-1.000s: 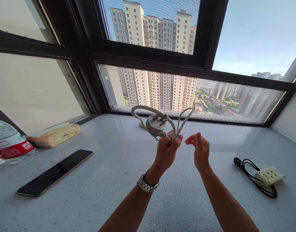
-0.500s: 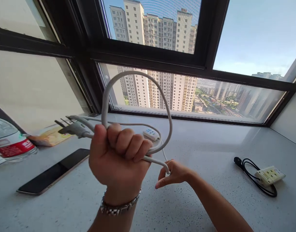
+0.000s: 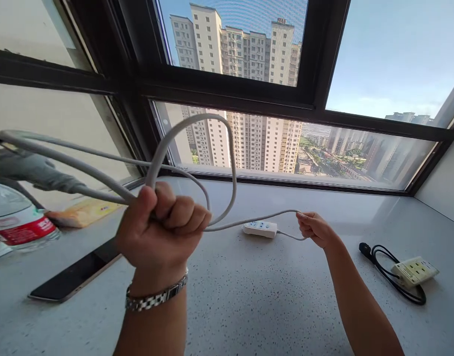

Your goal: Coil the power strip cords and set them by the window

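My left hand [image 3: 163, 232] is a fist around a looped white power cord [image 3: 232, 163], raised above the counter. The cord's plug [image 3: 37, 170] sticks out to the left of the fist, blurred and partly cut off by the frame edge. From the fist one stretch of cord runs right to my right hand [image 3: 316, 228], whose fingers pinch it. Beyond that pinch the cord turns back to a white power strip [image 3: 260, 229], which lies on the counter between the hands with sockets facing up.
A dark-screened phone [image 3: 76, 272] lies at left, near a water bottle [image 3: 21, 217] with a red label and a yellowish packet [image 3: 86, 211]. At right rests another power strip [image 3: 415, 271] with a coiled black cord [image 3: 383, 269]. Windows border the speckled white counter [image 3: 256, 301].
My right hand has moved right and away from me, drawing out cord. My left hand has shifted left, with the plug swinging further left. The white power strip has slid right and turned.
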Motion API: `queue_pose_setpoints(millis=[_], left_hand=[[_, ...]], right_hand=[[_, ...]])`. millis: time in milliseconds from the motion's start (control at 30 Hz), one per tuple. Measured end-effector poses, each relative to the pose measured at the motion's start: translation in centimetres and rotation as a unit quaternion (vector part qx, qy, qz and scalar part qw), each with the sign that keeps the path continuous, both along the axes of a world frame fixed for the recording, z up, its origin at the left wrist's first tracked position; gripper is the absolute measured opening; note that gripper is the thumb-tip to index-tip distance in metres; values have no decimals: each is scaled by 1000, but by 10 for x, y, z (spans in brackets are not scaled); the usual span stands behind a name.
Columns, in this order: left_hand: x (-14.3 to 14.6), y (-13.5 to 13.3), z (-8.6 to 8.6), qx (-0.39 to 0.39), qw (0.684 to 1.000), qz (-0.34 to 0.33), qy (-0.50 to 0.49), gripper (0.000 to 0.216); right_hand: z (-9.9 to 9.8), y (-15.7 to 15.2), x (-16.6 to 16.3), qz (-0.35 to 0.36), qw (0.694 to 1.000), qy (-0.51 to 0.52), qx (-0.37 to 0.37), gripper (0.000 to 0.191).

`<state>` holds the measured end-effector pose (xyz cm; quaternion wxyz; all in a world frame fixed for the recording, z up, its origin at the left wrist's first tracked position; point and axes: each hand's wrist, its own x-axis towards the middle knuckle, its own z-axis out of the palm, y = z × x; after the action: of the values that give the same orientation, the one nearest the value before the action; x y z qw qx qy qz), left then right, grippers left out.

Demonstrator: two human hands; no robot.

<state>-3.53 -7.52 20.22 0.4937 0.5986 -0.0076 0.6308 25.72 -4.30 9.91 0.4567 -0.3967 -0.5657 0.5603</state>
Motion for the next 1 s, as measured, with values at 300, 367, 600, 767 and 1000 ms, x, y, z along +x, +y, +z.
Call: queue_pose_setpoints(millis=[300,367,600,767,1000], left_hand=[[78,19,-54,41,950,37,309,51],[99,23,-72,33,933,72,351,46],[129,29,-106,60,897,143,414,34],[123,25,-99,29,935,126,331,36],[111,26,-74,-227,967,79,88,46]], right_hand=[[36,-21,-27,-180,931,297,-108,30],[45,-32,-36,-147,937,309,-74,37],[50,-47,-47,-178,962,198,-52,61],[46,-47,-43,-101,986,124,55,77],[32,-40,-62,-121,973,6,196,71]])
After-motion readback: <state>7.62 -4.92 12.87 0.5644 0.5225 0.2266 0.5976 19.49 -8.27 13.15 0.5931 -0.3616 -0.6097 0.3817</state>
